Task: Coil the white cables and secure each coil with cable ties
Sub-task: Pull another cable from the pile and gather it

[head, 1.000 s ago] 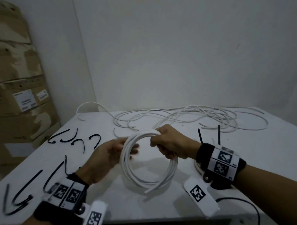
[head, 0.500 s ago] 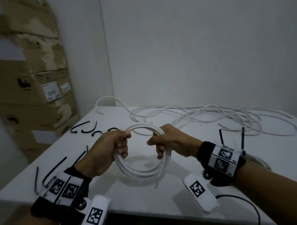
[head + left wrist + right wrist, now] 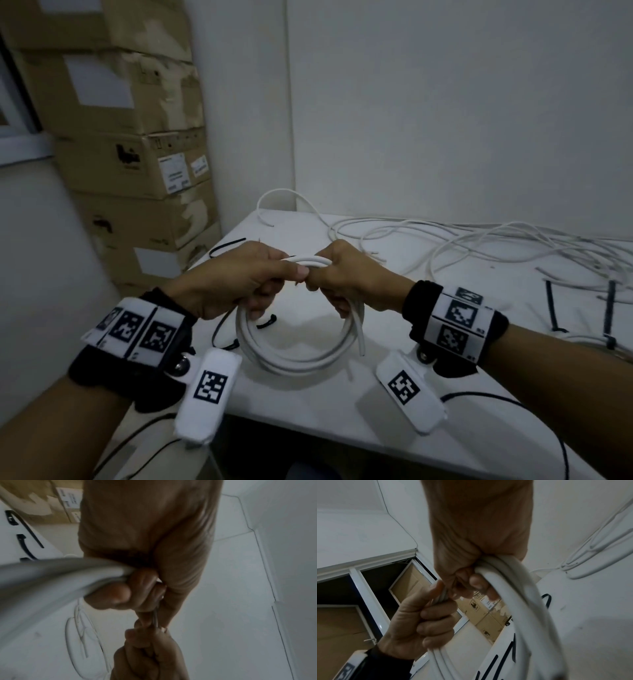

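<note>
A coil of white cable hangs upright above the white table, held at its top by both hands. My left hand grips the coil's top from the left, fingers curled round the strands. My right hand grips the same top arc from the right, knuckles close to the left hand. One cut cable end sticks down on the coil's right side. Loose white cables lie tangled at the table's back. Black cable ties lie at the right and under the coil.
Stacked cardboard boxes stand left of the table against the wall. More black ties lie near the table's left edge. A thin black wire runs along the table's front right. White walls close in behind.
My hands have come together at the coil's top, almost touching, and the coil now hangs lower from them. The view has swung left and closer.
</note>
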A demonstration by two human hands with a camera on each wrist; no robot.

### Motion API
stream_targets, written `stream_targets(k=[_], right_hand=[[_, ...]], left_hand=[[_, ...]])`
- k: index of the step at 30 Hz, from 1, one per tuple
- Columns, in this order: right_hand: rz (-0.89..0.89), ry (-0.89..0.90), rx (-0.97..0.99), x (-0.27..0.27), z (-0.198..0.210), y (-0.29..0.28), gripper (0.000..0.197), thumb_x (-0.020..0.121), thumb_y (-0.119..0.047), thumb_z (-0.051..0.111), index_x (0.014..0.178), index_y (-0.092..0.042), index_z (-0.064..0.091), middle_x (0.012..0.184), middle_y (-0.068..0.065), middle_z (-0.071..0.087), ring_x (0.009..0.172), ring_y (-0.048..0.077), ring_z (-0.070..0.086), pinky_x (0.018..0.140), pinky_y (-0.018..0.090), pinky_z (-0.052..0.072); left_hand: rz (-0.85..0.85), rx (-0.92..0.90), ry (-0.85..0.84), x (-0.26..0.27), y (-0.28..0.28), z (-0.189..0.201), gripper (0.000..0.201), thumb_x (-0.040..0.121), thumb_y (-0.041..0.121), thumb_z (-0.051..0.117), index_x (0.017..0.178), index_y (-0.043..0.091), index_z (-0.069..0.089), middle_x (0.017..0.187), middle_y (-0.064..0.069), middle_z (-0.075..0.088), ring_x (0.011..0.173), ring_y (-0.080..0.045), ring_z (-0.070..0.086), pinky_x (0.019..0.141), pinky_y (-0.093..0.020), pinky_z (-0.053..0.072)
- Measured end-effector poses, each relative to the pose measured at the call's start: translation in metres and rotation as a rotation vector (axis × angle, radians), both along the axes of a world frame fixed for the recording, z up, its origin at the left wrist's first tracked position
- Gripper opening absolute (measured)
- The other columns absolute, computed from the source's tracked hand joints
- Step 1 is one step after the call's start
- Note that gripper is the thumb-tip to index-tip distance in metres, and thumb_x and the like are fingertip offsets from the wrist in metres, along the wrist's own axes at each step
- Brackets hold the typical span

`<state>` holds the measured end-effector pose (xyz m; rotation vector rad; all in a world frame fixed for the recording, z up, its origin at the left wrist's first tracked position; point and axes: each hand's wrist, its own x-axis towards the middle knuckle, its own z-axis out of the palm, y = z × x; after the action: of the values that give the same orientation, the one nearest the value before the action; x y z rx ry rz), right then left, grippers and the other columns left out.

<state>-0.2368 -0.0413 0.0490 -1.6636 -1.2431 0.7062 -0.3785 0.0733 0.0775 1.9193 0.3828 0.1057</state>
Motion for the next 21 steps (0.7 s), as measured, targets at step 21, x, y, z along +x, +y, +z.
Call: stream_targets(k=[21], right_hand=[[0.305,-0.761,-0.592,0.006,-0.067,0.095,0.025,0.093,-0.017,0.049,0.068,-0.014,0.050,0.064,0.004,0.051,0.048,0.020,0.049,0.044,0.027,0.044]], left_hand=[[0.290,-0.064,-0.011,-0.045,0.048,0.008,0.024,0.070,0.031,0.067,0.076,0.011,0.055,0.047,0.006,0.023,0.039,-0.009,0.017,0.040,-0.018,0.018]])
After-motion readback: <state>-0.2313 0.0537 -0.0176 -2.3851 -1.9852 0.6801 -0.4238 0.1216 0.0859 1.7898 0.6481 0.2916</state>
